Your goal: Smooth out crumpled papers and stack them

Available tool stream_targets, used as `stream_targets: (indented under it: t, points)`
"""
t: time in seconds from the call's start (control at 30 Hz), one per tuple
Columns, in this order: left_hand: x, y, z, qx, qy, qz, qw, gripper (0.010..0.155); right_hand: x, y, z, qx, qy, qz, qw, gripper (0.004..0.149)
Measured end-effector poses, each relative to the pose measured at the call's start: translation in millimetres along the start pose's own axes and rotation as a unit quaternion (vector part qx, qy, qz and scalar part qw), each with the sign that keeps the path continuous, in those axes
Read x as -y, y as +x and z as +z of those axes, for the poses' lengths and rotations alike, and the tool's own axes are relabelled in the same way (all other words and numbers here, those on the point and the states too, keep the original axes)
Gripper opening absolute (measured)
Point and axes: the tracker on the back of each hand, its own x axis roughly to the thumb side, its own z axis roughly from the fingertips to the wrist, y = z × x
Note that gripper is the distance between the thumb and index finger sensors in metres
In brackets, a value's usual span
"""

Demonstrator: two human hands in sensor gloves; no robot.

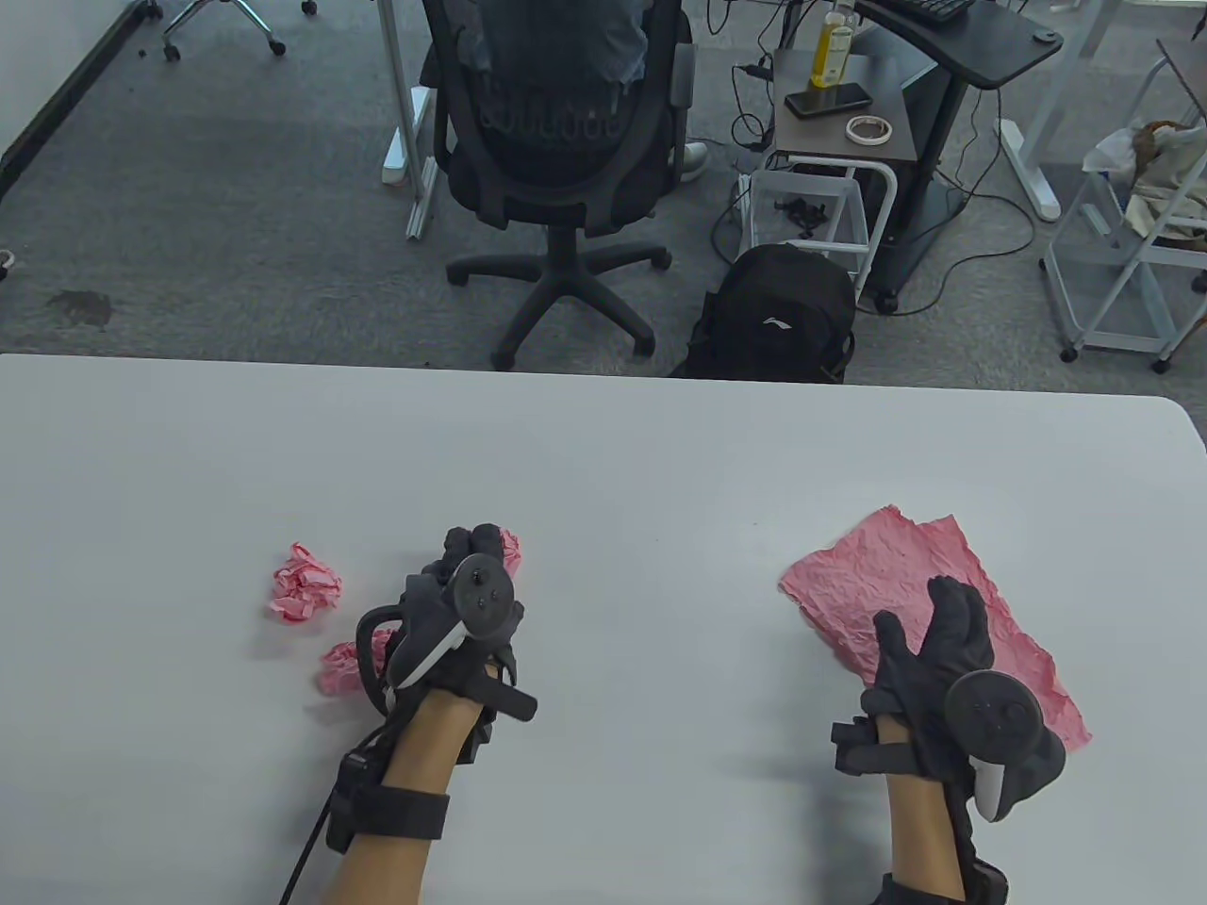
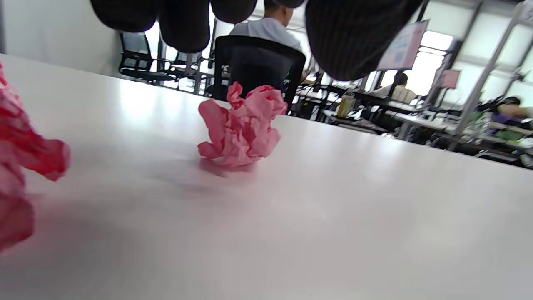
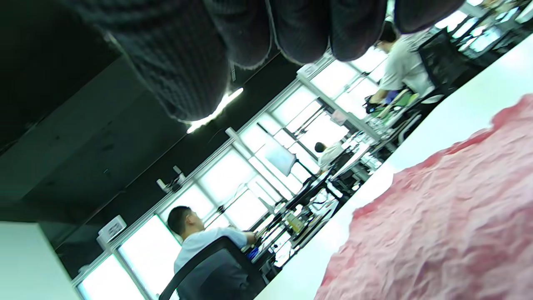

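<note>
L hand (image 1: 467, 613) fingers hang loose, empty, right over crumpled pink paper ball (image 2: 241, 125); R hand (image 1: 934, 650) spread above flattened pink sheet (image 1: 905, 575).

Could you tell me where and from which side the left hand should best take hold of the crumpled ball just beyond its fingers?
Come from above and pinch the crumpled ball across its middle. It sits free on the table with upstanding folds, clear of the left hand, so its flanks look open to the fingers.
</note>
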Motion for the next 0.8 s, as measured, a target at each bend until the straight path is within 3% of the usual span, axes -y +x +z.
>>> stream_targets:
  t: [0.23, 0.4, 0.53, 0.67, 0.8]
  points:
    - [11.3, 11.4, -39.0, -0.071, -0.04, -0.06, 0.995, 0.081, -15.8, 9.3, 4.7, 0.02, 0.043, -0.005, 0.999, 0.066]
    - [25.8, 13.3, -55.5, -0.083, -0.066, -0.06, 0.992, 0.077, -16.0, 9.1, 4.6, 0.013, 0.05, -0.019, 0.998, 0.064]
    - [31.4, 15.7, -55.9, -0.074, -0.045, -0.08, 0.993, 0.067, -16.9, 9.2, 4.9, 0.014, 0.055, -0.025, 0.998, 0.062]
    - [26.4, 13.3, -50.3, -0.044, -0.014, -0.093, 0.995, 0.053, -18.9, 8.8, 4.9, 0.017, 0.062, -0.028, 0.998, 0.062]
    - [16.1, 9.8, -35.4, -0.009, 0.008, -0.077, 0.997, 0.048, -21.4, 9.4, 5.9, 0.019, 0.067, -0.031, 0.997, 0.061]
